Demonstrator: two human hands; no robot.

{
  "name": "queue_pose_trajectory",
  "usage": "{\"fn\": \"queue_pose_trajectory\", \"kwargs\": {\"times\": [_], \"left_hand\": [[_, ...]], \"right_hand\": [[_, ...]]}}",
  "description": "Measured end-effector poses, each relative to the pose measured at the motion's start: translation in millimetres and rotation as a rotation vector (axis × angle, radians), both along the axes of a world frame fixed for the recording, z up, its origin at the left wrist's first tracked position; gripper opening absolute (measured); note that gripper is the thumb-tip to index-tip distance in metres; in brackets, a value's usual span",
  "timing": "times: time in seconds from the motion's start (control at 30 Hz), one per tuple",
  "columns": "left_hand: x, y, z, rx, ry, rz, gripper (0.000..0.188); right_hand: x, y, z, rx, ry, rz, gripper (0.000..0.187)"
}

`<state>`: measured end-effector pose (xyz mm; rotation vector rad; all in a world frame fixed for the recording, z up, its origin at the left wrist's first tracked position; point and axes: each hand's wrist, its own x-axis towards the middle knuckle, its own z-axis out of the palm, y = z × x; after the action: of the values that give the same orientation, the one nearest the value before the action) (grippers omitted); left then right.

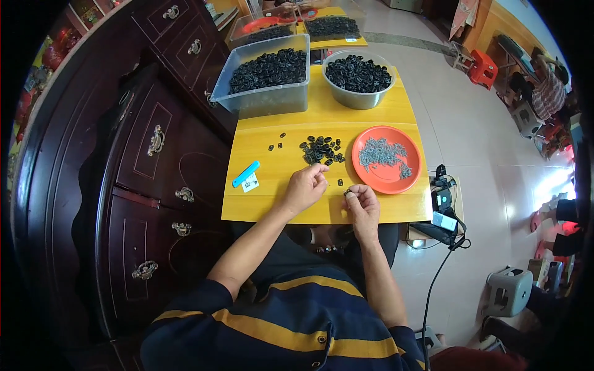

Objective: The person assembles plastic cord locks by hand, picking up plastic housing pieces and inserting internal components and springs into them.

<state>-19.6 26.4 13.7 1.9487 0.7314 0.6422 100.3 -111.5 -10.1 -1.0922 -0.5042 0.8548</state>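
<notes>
On the yellow table lies a loose pile of small black oval plastic parts. My left hand is at the near edge of this pile with its fingers curled; anything between the fingertips is too small to make out. A small black part is pinched between the thumb and fingers of my right hand, close to the table's near edge. One single black part rests between my hands. Beyond my right hand sits a red plate with many tiny grey pieces spread on it.
At the back stand a clear rectangular bin and a round tub, both filled with black parts. A blue-handled tool lies on a white card at left. Dark wooden drawers border the left side; cables and a box are at right.
</notes>
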Motion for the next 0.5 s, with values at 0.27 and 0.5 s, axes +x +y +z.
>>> {"fn": "queue_pose_trajectory", "kwargs": {"times": [0.27,0.5], "left_hand": [[19,7,-2,0.365,0.223,0.075,0.037],[28,12,-10,0.517,0.258,0.126,0.027]], "right_hand": [[0,1,-6,0.031,0.033,0.012,0.009],[2,1,-6,0.030,0.026,0.016,0.010]]}}
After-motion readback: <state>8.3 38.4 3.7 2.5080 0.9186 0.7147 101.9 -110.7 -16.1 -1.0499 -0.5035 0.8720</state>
